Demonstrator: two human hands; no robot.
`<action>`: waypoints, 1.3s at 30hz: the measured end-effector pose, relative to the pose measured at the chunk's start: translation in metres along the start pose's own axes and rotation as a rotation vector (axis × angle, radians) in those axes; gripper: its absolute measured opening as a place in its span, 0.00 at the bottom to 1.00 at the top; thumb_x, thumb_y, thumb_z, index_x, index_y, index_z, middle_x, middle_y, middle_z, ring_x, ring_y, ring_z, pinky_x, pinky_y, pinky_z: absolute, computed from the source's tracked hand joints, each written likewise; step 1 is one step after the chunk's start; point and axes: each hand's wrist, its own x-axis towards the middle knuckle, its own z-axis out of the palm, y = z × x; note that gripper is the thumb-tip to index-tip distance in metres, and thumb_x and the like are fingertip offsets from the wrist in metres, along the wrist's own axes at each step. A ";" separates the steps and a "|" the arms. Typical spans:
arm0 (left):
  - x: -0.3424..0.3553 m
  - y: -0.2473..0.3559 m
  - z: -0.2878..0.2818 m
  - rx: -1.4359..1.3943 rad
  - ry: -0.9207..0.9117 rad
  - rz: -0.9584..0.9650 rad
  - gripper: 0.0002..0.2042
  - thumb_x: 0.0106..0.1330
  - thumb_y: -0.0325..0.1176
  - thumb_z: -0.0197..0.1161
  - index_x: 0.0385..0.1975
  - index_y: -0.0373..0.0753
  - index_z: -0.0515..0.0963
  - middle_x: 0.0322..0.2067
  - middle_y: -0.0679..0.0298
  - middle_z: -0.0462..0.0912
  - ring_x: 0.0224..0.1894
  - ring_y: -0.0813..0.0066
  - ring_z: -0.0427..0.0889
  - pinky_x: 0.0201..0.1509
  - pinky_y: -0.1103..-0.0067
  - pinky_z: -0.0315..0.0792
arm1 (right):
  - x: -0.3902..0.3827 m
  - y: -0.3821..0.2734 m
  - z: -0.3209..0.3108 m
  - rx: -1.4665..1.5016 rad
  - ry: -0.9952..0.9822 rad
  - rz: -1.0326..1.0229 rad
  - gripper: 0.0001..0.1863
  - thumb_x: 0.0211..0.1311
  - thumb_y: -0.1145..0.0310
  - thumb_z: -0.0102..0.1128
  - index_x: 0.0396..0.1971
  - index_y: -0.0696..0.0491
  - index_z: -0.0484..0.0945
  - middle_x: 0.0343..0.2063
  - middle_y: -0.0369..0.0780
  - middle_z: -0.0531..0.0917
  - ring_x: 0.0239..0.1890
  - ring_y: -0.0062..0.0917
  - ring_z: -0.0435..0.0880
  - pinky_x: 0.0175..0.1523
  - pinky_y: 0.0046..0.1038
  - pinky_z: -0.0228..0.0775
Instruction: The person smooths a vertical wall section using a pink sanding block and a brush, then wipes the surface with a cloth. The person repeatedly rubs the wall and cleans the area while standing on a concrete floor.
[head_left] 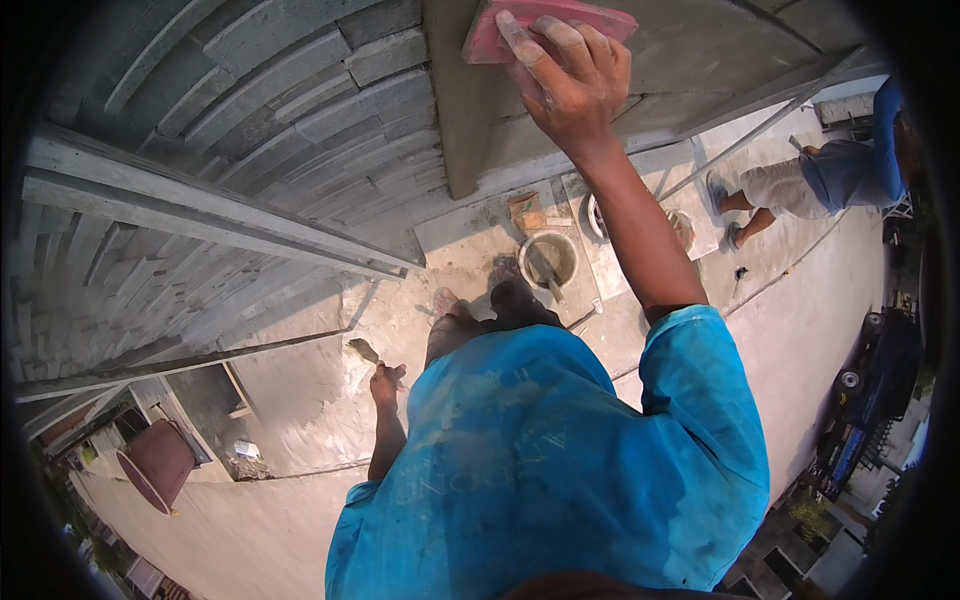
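Observation:
My right hand [578,75] is raised high with its dusty fingers wrapped over a pink-red plastering float [605,18]. The float rests against a strip of smooth grey plaster [455,110] on the wall. Down by my left side, my left hand [386,384] is closed on a small trowel [362,350], whose blade has grey mortar on it. The trowel's handle is mostly hidden in the fingers. By my feet stands a round bucket [548,262] with grey mortar and a tool's handle sticking over its rim.
Grey stacked-stone cladding [290,85] covers the wall on the left, crossed by a pale post [200,205]. At right another person [815,180] stands near more buckets [681,228]. A reddish tub [158,465] is at lower left, and a dark vehicle [868,385] at far right.

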 end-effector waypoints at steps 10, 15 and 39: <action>0.008 0.012 0.011 -0.010 -0.061 -0.026 0.23 0.78 0.48 0.46 0.26 0.35 0.71 0.26 0.51 0.85 0.21 0.65 0.84 0.19 0.75 0.72 | -0.043 -0.022 -0.018 0.209 -0.113 0.149 0.30 0.39 0.68 0.74 0.51 0.38 0.86 0.40 0.28 0.80 0.42 0.23 0.79 0.48 0.31 0.66; -0.008 0.039 0.018 0.259 -0.096 0.176 0.23 0.76 0.50 0.51 0.25 0.37 0.73 0.20 0.59 0.82 0.11 0.73 0.76 0.14 0.77 0.67 | 0.005 -0.013 -0.005 0.155 0.124 0.149 0.28 0.39 0.67 0.72 0.48 0.37 0.86 0.40 0.28 0.80 0.41 0.22 0.78 0.44 0.30 0.64; -0.041 0.101 0.054 0.265 -0.155 0.285 0.25 0.77 0.50 0.50 0.23 0.35 0.74 0.16 0.62 0.77 0.10 0.78 0.71 0.16 0.78 0.65 | 0.009 -0.013 -0.024 0.183 -0.172 0.100 0.26 0.43 0.67 0.70 0.49 0.39 0.85 0.39 0.28 0.82 0.42 0.23 0.80 0.45 0.31 0.62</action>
